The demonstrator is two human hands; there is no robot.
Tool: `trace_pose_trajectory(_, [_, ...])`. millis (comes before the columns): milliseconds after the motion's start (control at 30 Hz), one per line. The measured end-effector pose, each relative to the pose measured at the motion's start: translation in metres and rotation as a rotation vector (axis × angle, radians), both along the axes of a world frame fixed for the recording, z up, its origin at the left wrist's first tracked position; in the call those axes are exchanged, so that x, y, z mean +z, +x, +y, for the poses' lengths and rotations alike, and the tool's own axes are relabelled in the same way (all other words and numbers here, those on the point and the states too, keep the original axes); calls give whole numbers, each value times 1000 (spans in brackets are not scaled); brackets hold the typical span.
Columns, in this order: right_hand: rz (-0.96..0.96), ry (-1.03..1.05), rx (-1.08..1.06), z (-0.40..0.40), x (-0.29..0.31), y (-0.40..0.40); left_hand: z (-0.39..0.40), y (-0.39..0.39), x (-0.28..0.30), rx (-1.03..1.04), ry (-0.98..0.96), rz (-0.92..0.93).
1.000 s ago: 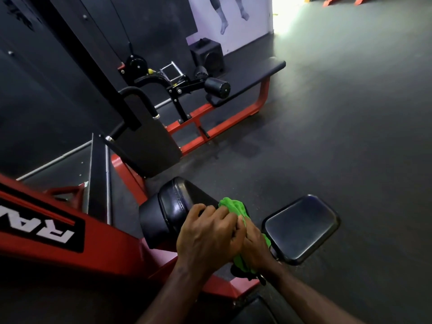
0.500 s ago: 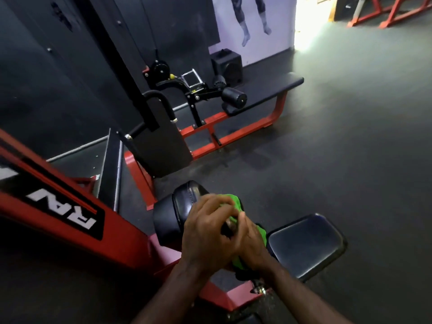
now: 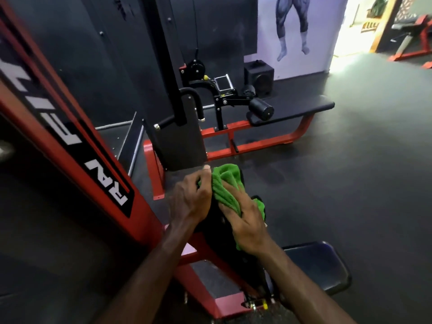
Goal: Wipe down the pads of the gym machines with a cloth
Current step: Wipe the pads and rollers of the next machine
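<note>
Both hands work a green cloth (image 3: 225, 185) bunched over the top of a black roller pad (image 3: 216, 217) on the red machine frame (image 3: 201, 251); the pad is largely hidden, so its long axis cannot be told. The left hand (image 3: 190, 199) pinches the cloth's left edge with curled fingers, while the right hand (image 3: 245, 220) lies over the cloth, fingers closed into its folds. A black seat pad (image 3: 320, 265) sits just right of the roller; a bench (image 3: 294, 109) stands well beyond.
</note>
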State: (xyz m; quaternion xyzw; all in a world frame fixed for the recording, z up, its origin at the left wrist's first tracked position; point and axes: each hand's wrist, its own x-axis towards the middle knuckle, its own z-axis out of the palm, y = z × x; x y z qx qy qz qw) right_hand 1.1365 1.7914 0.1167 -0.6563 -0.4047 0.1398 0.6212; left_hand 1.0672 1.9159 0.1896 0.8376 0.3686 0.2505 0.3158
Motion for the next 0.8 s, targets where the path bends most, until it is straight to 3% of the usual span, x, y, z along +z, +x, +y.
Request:
trace_pose_trajectory(167, [178,-251,-33,20,-13,35,4,4,0,60,9,11])
trace_pose_trajectory(367, [73,-3,-36,-2,2,-5,1,-1,-4,39,19,75])
trace_pose_trajectory(533, [206,-196,-63,14,-5,18,-1,-3,-6,40,26,62])
trace_pose_trajectory(667, [118,25,-14,11,20,3,1,-4,-5,46,2,4])
trace_pose_trajectory(800, [227,-261,-21,23,-11,31,-1,-5,-6,32,18,45])
